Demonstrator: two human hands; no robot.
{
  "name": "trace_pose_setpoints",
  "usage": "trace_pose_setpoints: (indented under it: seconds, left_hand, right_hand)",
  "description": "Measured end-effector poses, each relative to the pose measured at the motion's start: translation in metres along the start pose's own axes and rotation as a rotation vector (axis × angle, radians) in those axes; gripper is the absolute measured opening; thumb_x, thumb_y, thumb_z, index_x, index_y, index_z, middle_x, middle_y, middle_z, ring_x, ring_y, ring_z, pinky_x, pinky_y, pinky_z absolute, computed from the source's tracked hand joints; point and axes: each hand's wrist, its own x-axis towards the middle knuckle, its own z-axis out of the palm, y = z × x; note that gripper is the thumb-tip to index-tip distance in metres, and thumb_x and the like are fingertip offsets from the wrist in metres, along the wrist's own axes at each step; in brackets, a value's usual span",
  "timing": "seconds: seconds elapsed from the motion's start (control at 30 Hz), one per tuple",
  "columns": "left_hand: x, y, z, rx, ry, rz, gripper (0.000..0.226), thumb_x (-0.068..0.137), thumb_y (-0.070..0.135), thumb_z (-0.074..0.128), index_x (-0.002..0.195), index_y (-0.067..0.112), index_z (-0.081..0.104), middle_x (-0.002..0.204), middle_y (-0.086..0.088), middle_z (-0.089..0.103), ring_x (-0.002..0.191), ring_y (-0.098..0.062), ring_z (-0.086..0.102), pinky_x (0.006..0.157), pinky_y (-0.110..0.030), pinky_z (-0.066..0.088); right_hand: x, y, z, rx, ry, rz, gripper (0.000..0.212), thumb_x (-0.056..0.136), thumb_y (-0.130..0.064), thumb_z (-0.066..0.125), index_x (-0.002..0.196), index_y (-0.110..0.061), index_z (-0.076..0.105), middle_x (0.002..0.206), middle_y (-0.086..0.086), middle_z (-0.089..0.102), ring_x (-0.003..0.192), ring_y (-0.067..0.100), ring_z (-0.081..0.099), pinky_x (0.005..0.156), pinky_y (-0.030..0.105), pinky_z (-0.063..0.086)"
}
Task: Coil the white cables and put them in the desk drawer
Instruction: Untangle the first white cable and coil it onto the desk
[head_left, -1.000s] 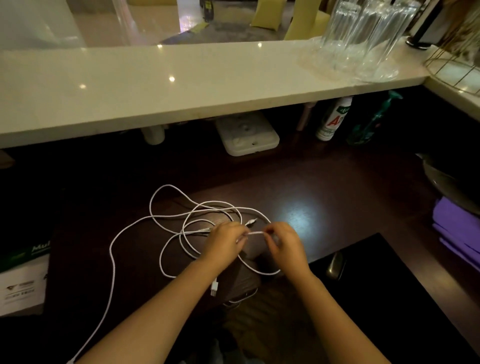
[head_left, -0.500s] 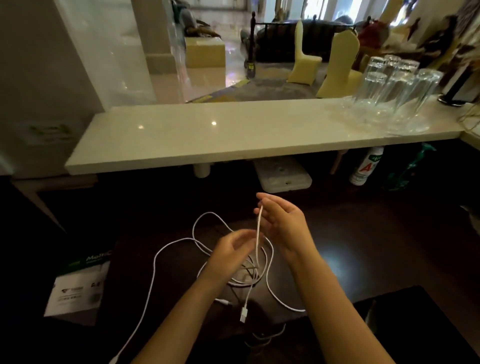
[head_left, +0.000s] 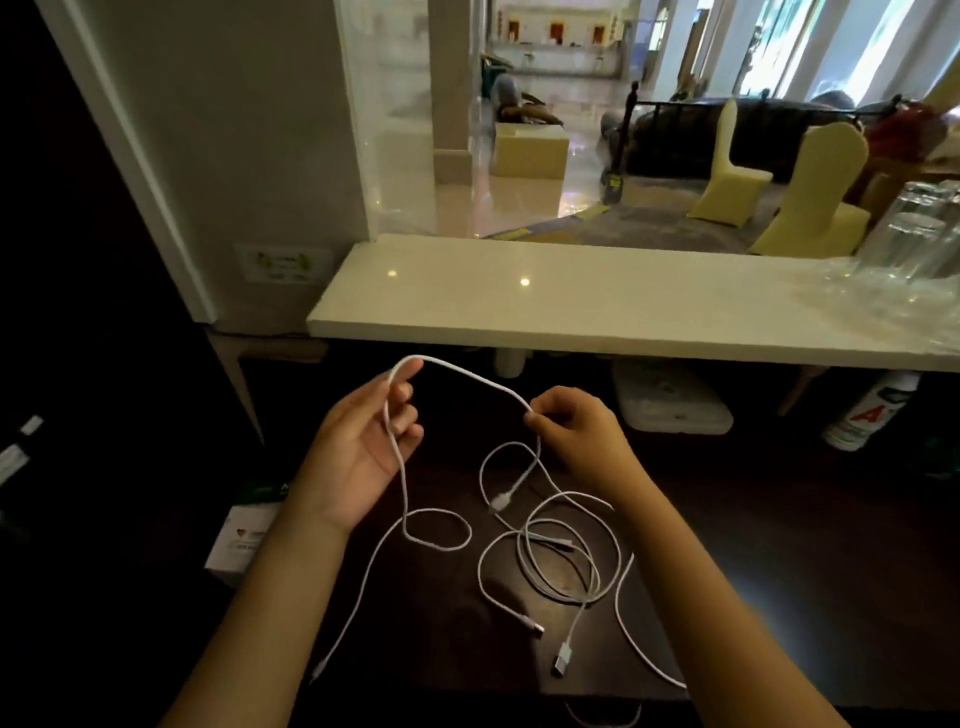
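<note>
White cables (head_left: 550, 551) lie in loose, tangled loops on the dark surface (head_left: 779, 545), with one strand lifted between both hands. I see the left hand (head_left: 363, 457) held palm-up and half open, fingers curled loosely, the strand draped over its index fingertip and running down across the palm to a small loop on the surface. The right hand (head_left: 576, 431) is closed in a pinch on the same strand, thumb against forefinger; the short end hangs below it to a connector (head_left: 501, 501). Between the hands the strand arches upward. Two more plugs (head_left: 561, 665) rest near the front edge. A white counter (head_left: 571, 306) runs above, carrying glasses (head_left: 914, 234) at right.
</note>
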Motion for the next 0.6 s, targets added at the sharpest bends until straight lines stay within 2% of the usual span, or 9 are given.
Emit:
trace_pose_setpoints:
  seconds: [0.1, 0.2, 0.27, 0.4, 0.5, 0.53, 0.6]
  left_hand:
    - [-0.004, 0.024, -0.014, -0.050, 0.075, 0.075, 0.045, 0.054, 0.033, 0.081, 0.095, 0.015, 0.074, 0.067, 0.012, 0.064, 0.049, 0.000, 0.050, 0.056, -0.012, 0.047]
    - [-0.011, 0.043, -0.028, -0.110, 0.183, 0.090, 0.027, 0.071, 0.030, 0.061, 0.088, 0.014, 0.075, 0.066, 0.012, 0.065, 0.048, 0.000, 0.049, 0.054, -0.012, 0.046]
    - [-0.015, 0.048, -0.036, -0.025, 0.228, 0.036, 0.029, 0.076, 0.029, 0.053, 0.085, 0.014, 0.076, 0.063, 0.011, 0.063, 0.047, -0.001, 0.048, 0.052, -0.013, 0.047]
    - [-0.024, 0.044, -0.044, 0.239, 0.244, -0.049, 0.036, 0.091, 0.015, 0.042, 0.077, 0.012, 0.075, 0.055, 0.008, 0.054, 0.044, -0.002, 0.044, 0.047, -0.015, 0.042]
    - [-0.031, 0.041, -0.047, 0.448, 0.231, -0.116, 0.033, 0.093, 0.010, 0.041, 0.084, 0.012, 0.072, 0.058, 0.008, 0.056, 0.047, -0.002, 0.047, 0.050, -0.014, 0.043]
    - [-0.032, 0.039, -0.046, 0.476, 0.226, -0.125, 0.032, 0.093, 0.008, 0.042, 0.085, 0.013, 0.072, 0.059, 0.008, 0.057, 0.048, -0.002, 0.049, 0.051, -0.014, 0.044]
    - [-0.029, 0.034, -0.041, 0.430, 0.241, -0.111, 0.028, 0.092, 0.006, 0.043, 0.090, 0.013, 0.070, 0.064, 0.006, 0.063, 0.052, -0.002, 0.054, 0.054, -0.014, 0.048]
  right_hand:
    - [0.001, 0.001, 0.010, 0.206, -0.075, 0.076, 0.009, 0.088, -0.009, 0.059, 0.079, -0.013, 0.060, 0.068, 0.001, 0.065, 0.060, 0.010, 0.065, 0.067, 0.029, 0.053]
    - [0.001, 0.001, 0.012, 0.405, -0.049, 0.151, 0.006, 0.088, -0.006, 0.058, 0.086, -0.005, 0.064, 0.062, 0.004, 0.057, 0.045, -0.001, 0.056, 0.044, 0.017, 0.046]
    - [0.004, 0.004, 0.010, 0.413, 0.044, 0.177, 0.009, 0.087, -0.010, 0.061, 0.087, -0.004, 0.068, 0.059, 0.002, 0.057, 0.046, -0.001, 0.054, 0.042, 0.015, 0.044]
    - [0.016, 0.015, 0.004, 0.243, 0.235, 0.201, 0.014, 0.085, -0.020, 0.065, 0.088, -0.009, 0.073, 0.067, 0.005, 0.067, 0.062, 0.014, 0.061, 0.060, 0.031, 0.050]
    - [0.019, 0.020, 0.000, 0.140, 0.264, 0.229, 0.015, 0.086, -0.019, 0.063, 0.093, -0.009, 0.073, 0.086, 0.013, 0.072, 0.082, 0.023, 0.067, 0.077, 0.037, 0.053]
    - [0.020, 0.019, 0.000, 0.036, 0.219, 0.223, 0.017, 0.087, -0.015, 0.060, 0.097, -0.007, 0.072, 0.093, 0.015, 0.072, 0.088, 0.025, 0.066, 0.081, 0.035, 0.051]
    - [0.020, 0.012, 0.002, -0.305, -0.051, 0.195, 0.026, 0.088, -0.007, 0.052, 0.109, -0.004, 0.067, 0.107, 0.018, 0.069, 0.101, 0.031, 0.063, 0.086, 0.033, 0.047]
